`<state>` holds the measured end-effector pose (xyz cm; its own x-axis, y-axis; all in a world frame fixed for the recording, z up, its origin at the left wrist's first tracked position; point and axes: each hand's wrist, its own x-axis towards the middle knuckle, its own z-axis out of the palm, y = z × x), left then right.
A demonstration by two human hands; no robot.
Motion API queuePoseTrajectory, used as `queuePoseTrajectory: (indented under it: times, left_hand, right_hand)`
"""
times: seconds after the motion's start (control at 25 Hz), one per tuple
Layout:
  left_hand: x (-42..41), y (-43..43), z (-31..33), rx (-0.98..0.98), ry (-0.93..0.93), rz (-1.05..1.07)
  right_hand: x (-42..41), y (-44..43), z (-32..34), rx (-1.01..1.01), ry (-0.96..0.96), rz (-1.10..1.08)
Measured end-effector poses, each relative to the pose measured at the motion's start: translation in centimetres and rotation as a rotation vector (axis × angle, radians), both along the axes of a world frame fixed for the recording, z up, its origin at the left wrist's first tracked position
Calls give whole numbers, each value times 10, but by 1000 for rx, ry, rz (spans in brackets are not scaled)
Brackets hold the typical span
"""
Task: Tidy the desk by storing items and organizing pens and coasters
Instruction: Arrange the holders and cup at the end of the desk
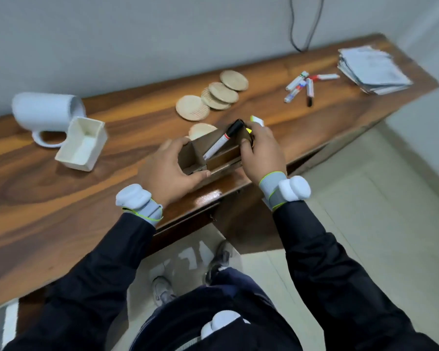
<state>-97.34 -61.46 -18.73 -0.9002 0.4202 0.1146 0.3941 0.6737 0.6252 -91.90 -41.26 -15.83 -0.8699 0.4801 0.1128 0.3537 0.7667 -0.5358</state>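
A brown cardboard organizer (214,158) with compartments sits near the front edge of the wooden desk (61,198). My left hand (169,168) grips its left end. My right hand (260,150) grips its right end and also holds a yellow-and-white item (256,120) in its fingers. A black-capped white marker (223,139) leans in the organizer. Several round beige coasters (213,97) lie behind it; one coaster (200,130) is partly hidden by the organizer. Several loose markers (304,84) lie at the right.
A white mug (46,112) lies on its side at the left, next to a tilted white square holder (83,144). A stack of papers (373,69) sits at the desk's far right end. A black cable (307,24) hangs on the wall.
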Motion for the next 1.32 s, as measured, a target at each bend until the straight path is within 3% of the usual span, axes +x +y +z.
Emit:
queuePoseTrajectory:
  times: [0.32,0.52,0.88,1.08,1.32]
  left_hand:
    - [73,113,12,-12,47,-407]
    - [132,194,15,-63,50,-508]
    - [221,335,25,-209,7,-450]
    - [209,372,25,-220,20,-305]
    - [137,391,26,-219,9,-182]
  right_hand:
    - [148,78,3,-16,39,-424]
    - [225,147,-14,-89,96,-536]
    - [305,304,-29,-189,96,-396]
    - [264,357,-26,-196,106,-250]
    - [173,393,-20,-147,76,-46]
